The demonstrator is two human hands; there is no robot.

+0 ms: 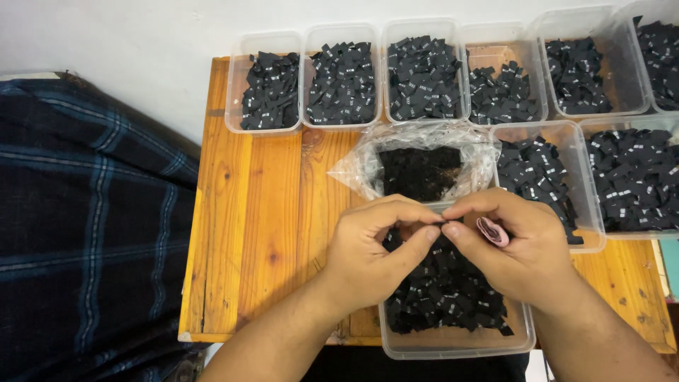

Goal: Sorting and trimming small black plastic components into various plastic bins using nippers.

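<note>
Both hands meet over a clear tub (453, 343) of small black labels (445, 290) at six o'clock on the wooden table (262, 212); left hand (371, 251) and right hand (520, 247) pinch one label (440, 226) between fingertips, a pink roll (492, 231) tucked in the right palm. Best kept pinched directly above the tub

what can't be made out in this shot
Head view only:
- Small black piece pinched between left hand and right hand: covered by fingertips.
- Pink roll in the right palm: mostly hidden.
- Plastic bag contents: a dark mass.
- Far-right tub: cut off by the frame edge.
</note>
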